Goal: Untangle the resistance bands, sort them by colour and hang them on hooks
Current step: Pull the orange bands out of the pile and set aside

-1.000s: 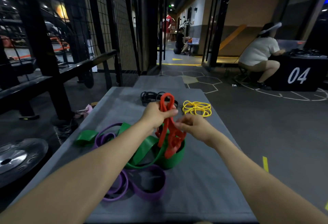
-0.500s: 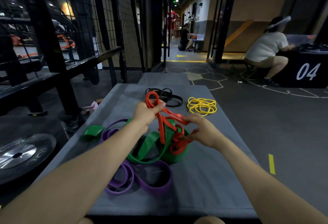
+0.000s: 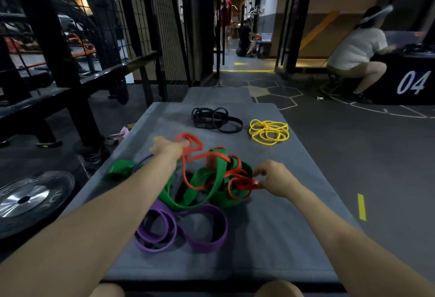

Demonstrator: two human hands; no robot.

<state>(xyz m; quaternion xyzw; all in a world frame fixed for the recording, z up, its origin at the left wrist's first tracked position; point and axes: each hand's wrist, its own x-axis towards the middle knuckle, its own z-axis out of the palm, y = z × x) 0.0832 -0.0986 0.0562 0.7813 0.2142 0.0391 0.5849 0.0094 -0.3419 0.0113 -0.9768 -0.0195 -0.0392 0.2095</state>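
moved: hands now wider apart, red band [image 3: 207,155] stretched low over the pile.
left hand [image 3: 168,147]: grip curled round red loop.
right hand [image 3: 274,178]: pinches red end.
bands: on tabletop [image 3: 270,226], snagged in green bands [image 3: 211,183].
handling: light, stretchy, grippy rubber; hold near the snag.

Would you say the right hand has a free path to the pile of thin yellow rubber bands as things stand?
Probably yes, once freed: the right hand is pinching the orange rubber band, but the grey mat between it and the thin yellow rubber bands lies bare.
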